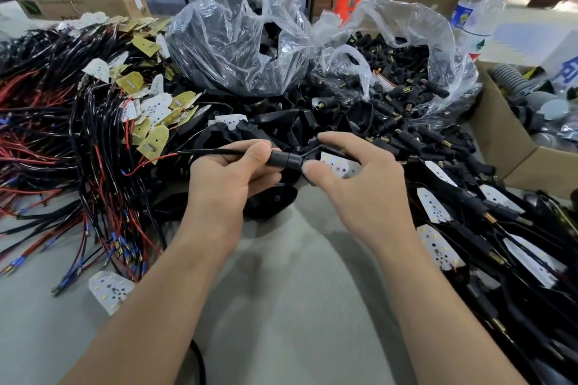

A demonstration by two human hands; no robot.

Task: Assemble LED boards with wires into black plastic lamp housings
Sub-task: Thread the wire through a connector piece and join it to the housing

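The right grip [359, 178] covers the near edge of the white LED board [339, 166] that it holds, so the full outline cannot be seen. The left grip [225, 178] hides one end of the black sleeve [286, 160]. The print on the board is too small to read. The crumpled film of the clear bag [237, 40] blurs the black parts inside. The wire heap [37, 122] runs off the left edge, and the cardboard box [500, 134] off the right edge. The bottle label [463, 17] is unreadable.

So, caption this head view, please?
Left hand grips the black sleeve on a wire; right hand holds the LED board.
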